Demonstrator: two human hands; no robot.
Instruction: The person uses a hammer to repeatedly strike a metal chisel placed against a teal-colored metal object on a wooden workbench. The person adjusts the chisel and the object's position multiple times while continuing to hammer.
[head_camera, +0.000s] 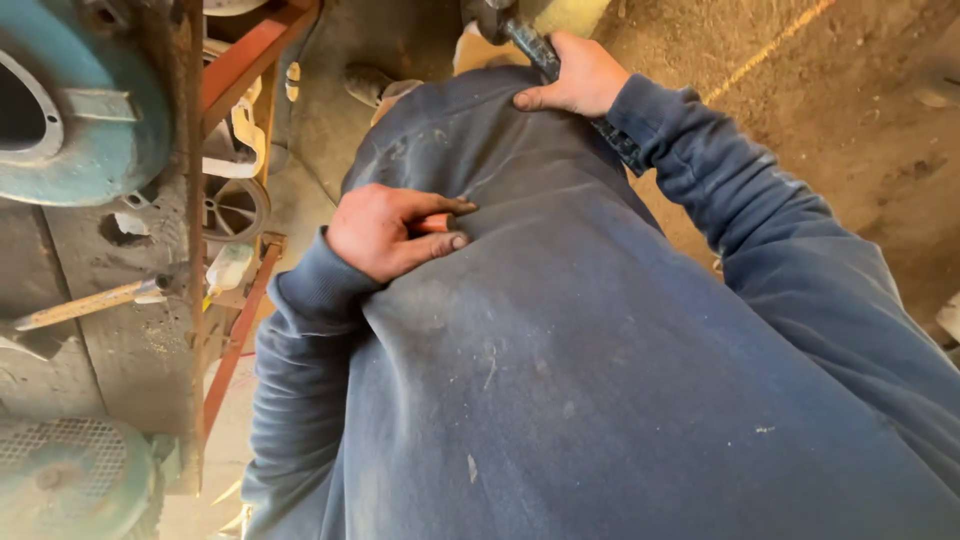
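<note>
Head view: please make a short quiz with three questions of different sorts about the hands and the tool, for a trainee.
1. True or false: the right hand grips a dark tool.
2. Where does the left hand rest? A) on the blue sweatshirt B) on the teal machine C) on the floor
3. Fill in: the rusty frame stands on the person's ____ side.

Key:
1. True; the right hand is closed around its handle.
2. A; its fingers press on the cloth.
3. Left.
</note>
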